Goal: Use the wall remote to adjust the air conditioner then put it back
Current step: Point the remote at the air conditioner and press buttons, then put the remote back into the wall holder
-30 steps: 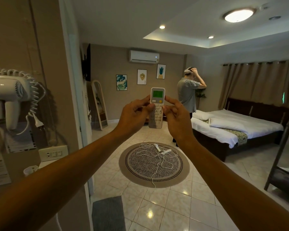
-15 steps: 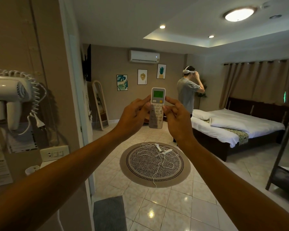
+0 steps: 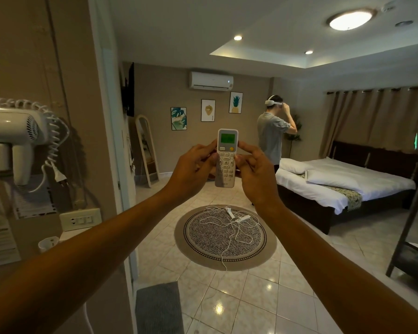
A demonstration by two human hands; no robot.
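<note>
Remote (image 3: 226, 157) display digits too blurred.

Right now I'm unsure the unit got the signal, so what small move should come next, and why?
Probably press a key with a thumb while keeping the remote aimed at the air conditioner. Both the left hand and right hand hold it upright, its green screen lit, top end toward the unit on the far wall. Nothing yet shows a changed setting.

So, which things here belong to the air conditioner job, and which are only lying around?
Belong to the job:
- remote, held upright by left hand and right hand
- air conditioner on the far wall

Just lying about:
- hair dryer on the left wall
- white cables on the round rug
- bed
</note>
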